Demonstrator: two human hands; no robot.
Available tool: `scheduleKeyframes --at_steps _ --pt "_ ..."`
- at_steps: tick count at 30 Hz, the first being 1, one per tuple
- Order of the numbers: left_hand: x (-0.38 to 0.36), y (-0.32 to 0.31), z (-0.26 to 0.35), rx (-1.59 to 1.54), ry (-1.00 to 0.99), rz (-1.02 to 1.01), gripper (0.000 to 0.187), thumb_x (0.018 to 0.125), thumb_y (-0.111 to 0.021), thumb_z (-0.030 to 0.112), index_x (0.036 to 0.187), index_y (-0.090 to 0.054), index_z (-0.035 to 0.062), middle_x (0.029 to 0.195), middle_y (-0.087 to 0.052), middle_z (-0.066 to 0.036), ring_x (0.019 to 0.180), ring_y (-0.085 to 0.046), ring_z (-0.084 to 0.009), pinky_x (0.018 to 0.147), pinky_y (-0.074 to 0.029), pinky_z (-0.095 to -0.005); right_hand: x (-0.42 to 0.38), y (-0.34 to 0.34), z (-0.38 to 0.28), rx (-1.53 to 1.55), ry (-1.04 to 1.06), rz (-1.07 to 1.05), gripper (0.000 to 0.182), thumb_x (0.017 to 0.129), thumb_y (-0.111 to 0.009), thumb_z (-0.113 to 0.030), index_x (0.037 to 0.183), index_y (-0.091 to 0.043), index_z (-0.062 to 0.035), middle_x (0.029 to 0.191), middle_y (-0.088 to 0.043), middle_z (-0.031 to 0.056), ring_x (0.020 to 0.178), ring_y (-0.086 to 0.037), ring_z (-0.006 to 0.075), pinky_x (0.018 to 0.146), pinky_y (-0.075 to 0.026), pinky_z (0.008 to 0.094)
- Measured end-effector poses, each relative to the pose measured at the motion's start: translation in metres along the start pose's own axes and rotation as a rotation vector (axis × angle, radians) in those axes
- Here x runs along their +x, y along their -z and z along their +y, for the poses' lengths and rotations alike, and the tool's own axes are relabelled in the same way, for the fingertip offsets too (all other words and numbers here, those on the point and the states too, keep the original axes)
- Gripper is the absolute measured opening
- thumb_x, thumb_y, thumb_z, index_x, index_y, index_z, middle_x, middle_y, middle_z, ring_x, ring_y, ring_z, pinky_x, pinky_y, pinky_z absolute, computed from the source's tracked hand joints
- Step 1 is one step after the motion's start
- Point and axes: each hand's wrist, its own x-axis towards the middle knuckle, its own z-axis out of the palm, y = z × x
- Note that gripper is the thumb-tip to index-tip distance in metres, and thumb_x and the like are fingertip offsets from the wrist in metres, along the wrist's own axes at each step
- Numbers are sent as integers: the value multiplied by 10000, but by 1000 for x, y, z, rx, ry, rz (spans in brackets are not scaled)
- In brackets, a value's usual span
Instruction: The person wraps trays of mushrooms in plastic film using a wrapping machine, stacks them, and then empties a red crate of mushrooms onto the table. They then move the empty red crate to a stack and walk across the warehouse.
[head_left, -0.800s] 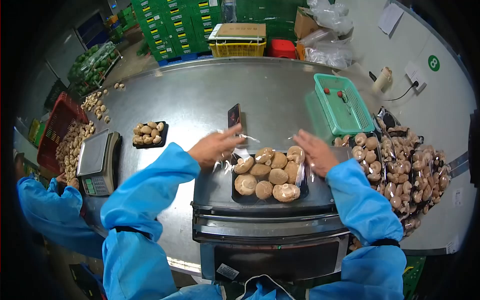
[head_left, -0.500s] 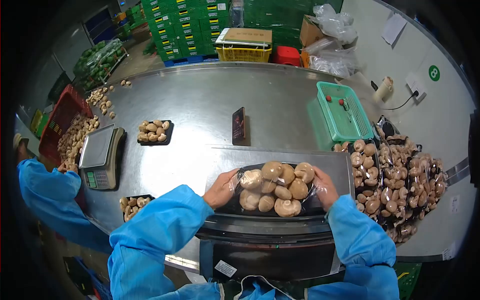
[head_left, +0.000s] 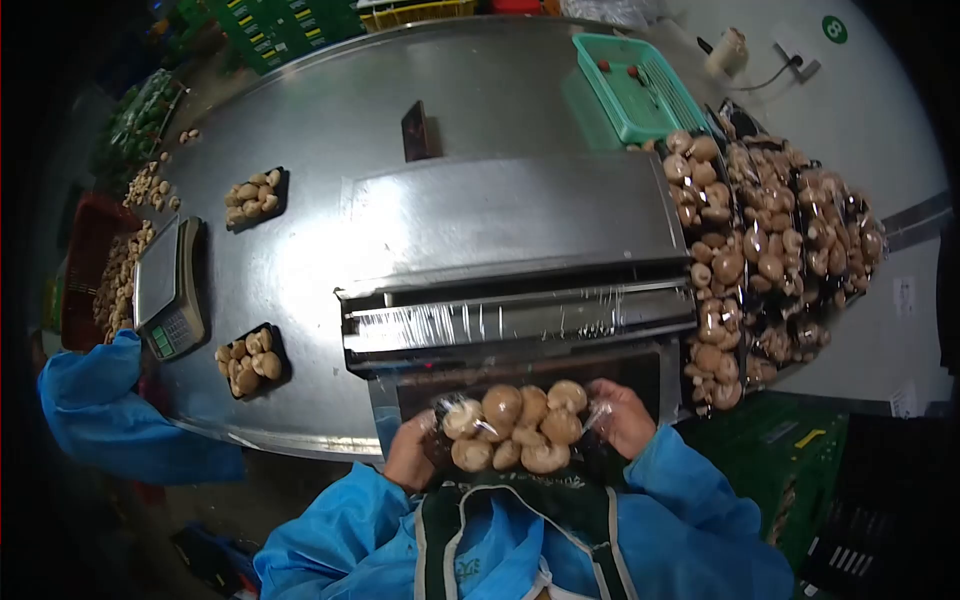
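Close to my body, a tray of mushrooms (head_left: 515, 425) with clear plastic film over it is held level between both hands. My left hand (head_left: 410, 452) grips its left end, closed on the film and tray edge. At the opposite end, my right hand (head_left: 622, 418) is closed on the film and edge. Some fingertips are hidden under the tray and film. Just beyond it stands the film wrapping machine (head_left: 510, 215), its metal top sloping away and stretched film (head_left: 520, 318) lying across its front slot.
Wrapped mushroom trays (head_left: 770, 250) are piled right of the machine, below a green basket (head_left: 640, 90). Leftward are two mushroom trays (head_left: 252, 362), a scale (head_left: 170, 285) and a red crate (head_left: 85, 270). A phone (head_left: 416, 130) stands behind. A co-worker's blue sleeve (head_left: 100, 390) reaches in at left.
Both hands have drawn the mushroom tray from over the machine toward my body, uncovering the machine's front slot and film. The view has tilted downward. The co-worker's sleeve stays by the scale.
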Motion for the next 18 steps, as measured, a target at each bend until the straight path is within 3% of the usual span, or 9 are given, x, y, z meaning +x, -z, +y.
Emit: scheduleKeyframes --at_steps 1,5,7,9,10,11,13,14,18 --pt "0 9 -7 94 -202 56 317 893 -475 232 1089 -549 -5 1017 -612 -98 945 -591 -223 845 -473 -362 -5 -1 -7 57 49 -16 161 878 -497 -93 998 -550 1 913 -609 71 841 -616 161 758 -512 285" --pt "-12 16 -14 176 -386 113 331 917 -452 243 1105 -539 -15 1028 -589 -89 927 -574 -186 790 -482 -309 -11 -5 -13 170 102 34 206 852 -529 -92 1022 -558 21 953 -598 74 830 -599 167 689 -490 313" --pt "-22 9 -18 380 -521 243 362 932 -436 292 1118 -540 -1 1003 -579 -71 891 -560 -157 755 -480 -274 -9 -19 -7 18 145 153 182 877 -502 -113 988 -561 19 899 -593 82 831 -597 162 714 -487 280" --pt "-19 3 -23 547 -547 343 312 934 -458 285 1050 -561 15 896 -570 -45 796 -529 -101 673 -457 -233 -3 -20 4 -917 674 270 135 892 -520 -145 959 -578 -43 846 -555 63 782 -565 137 679 -463 274" --pt "-7 12 -28 645 -622 388 253 930 -478 254 988 -560 22 822 -547 -24 736 -499 -76 620 -424 -215 7 -17 9 -998 896 317 92 904 -524 -164 897 -568 -84 712 -504 28 606 -512 97 534 -431 246" --pt "0 21 -33 741 -694 434 203 926 -497 223 926 -559 30 748 -525 -3 676 -469 -52 567 -391 -198 7 -15 12 -994 900 314 92 904 -524 -164 897 -568 -84 712 -504 28 606 -512 97 534 -431 246" --pt "4 8 -31 720 -746 454 169 919 -508 161 800 -511 42 642 -452 35 567 -385 -31 483 -303 -194 1 -19 13 -444 427 356 122 910 -507 -163 833 -522 -70 608 -466 4 445 -429 69 385 -331 217" --pt "1 4 -30 680 -763 457 185 922 -502 164 778 -494 48 626 -427 44 546 -357 -25 466 -280 -192 -1 -19 15 -243 412 345 161 921 -485 -168 791 -479 -72 540 -421 -13 356 -336 46 316 -233 205" --pt "-12 10 -34 640 -749 381 217 926 -488 162 733 -448 71 604 -381 57 518 -308 -12 441 -245 -188 -36 -8 19 60 369 373 163 921 -490 -162 792 -475 -63 528 -395 -25 382 -324 39 333 -242 206"
